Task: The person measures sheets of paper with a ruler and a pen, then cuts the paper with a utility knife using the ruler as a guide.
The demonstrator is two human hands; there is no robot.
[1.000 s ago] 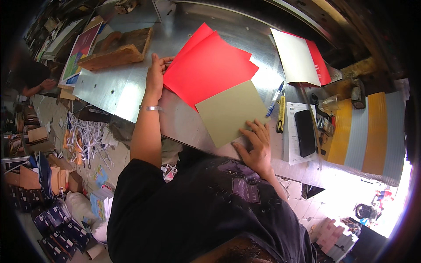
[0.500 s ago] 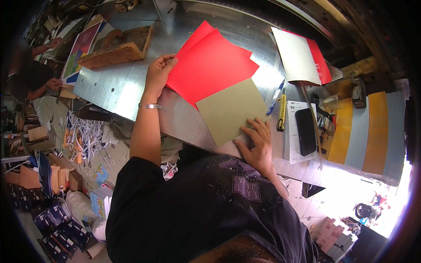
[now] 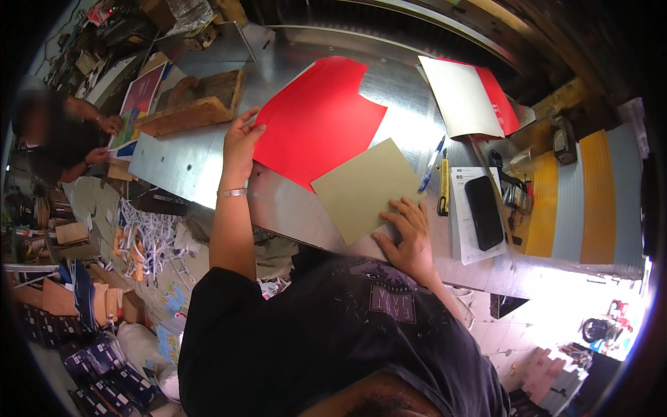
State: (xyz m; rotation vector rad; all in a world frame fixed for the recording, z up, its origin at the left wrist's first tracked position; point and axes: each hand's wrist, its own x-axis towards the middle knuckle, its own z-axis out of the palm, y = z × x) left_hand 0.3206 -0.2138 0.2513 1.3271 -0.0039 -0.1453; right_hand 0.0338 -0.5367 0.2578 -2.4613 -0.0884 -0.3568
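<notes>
Red sheets of paper or thin card [image 3: 313, 118] lie overlapped on the metal table; their top edge looks bent. My left hand [image 3: 242, 142] is closed on their left edge, thumb on top and fingers behind. A square greyish-beige board [image 3: 368, 187] covers the lower right corner of the red sheets. My right hand [image 3: 410, 240] rests on the board's lower right edge, fingers apart and lying on it, thumb beside its near edge. Just right of the board are a blue pen [image 3: 432, 165] and a yellow utility knife [image 3: 444, 184].
A wooden block with a handle [image 3: 191, 108] stands on the metal table [image 3: 163, 167] at left. White and red folded sheets [image 3: 462, 97] lie at the far right. A black phone [image 3: 484, 212] rests on printed paper, near yellow and grey strips [image 3: 601, 201]. Another person [image 3: 55, 128] handles a colourful print at far left.
My left hand has drawn the red sheets leftward, and their fanned corners now overlap more closely. The board and my right hand stay together. The whole view has shifted slightly.
</notes>
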